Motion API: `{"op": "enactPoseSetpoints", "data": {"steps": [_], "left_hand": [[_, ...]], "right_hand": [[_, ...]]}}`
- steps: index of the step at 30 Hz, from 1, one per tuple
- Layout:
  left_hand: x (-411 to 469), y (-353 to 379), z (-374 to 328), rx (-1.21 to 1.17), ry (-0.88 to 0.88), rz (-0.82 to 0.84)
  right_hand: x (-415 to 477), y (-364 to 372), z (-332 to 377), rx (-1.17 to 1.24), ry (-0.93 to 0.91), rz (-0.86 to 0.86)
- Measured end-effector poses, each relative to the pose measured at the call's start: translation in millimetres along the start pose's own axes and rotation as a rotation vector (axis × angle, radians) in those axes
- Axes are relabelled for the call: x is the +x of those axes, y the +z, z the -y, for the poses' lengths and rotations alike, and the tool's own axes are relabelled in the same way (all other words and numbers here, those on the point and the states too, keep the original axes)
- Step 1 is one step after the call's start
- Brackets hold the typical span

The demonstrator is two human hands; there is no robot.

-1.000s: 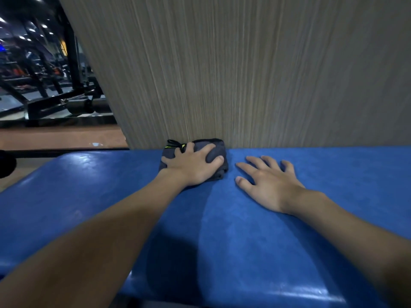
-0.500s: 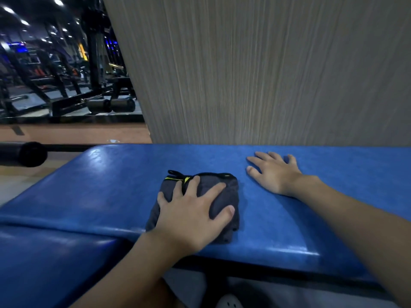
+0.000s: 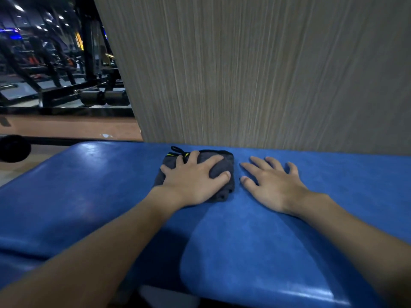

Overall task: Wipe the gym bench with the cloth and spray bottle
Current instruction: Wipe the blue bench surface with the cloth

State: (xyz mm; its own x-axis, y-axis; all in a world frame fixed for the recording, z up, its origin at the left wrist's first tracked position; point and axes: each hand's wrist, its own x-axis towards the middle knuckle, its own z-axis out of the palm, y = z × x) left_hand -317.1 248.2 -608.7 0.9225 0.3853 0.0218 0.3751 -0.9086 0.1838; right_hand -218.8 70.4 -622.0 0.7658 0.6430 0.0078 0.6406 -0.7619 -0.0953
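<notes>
A blue padded gym bench (image 3: pixel 93 192) fills the lower view. On its far part, close to the wall, lies a folded dark grey cloth (image 3: pixel 223 165) with a yellow-green tag and a black loop. My left hand (image 3: pixel 193 183) lies flat on the cloth with fingers spread and presses it onto the pad. My right hand (image 3: pixel 271 185) rests flat on the bare pad just right of the cloth, fingers straight and apart. No spray bottle is in view.
A grey wood-grain wall panel (image 3: pixel 255 74) rises directly behind the bench. To the left are a black foam roller pad (image 3: pixel 13 148), brown floor, and dark gym machines (image 3: pixel 89 90) further back. A seam divides the bench pads at lower left.
My left hand has pushed the cloth away from the near edge back toward the wall. My right hand stays flat on the pad beside it. The view has shifted forward over the bench.
</notes>
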Motion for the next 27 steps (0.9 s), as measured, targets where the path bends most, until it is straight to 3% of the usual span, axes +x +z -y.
{"op": "enactPoseSetpoints", "data": {"steps": [6,11,27], "left_hand": [[71,-6,-2,0.002,-0.03,0.033],[68,0,1,0.019,-0.024,0.012],[-127,-3,16,0.047,0.037,-0.004]], "right_hand": [[0,3,-2,0.008,-0.009,-0.003],[0,2,-2,0.024,-0.007,-0.005],[-9,-4,0,0.069,0.017,0.009]]}}
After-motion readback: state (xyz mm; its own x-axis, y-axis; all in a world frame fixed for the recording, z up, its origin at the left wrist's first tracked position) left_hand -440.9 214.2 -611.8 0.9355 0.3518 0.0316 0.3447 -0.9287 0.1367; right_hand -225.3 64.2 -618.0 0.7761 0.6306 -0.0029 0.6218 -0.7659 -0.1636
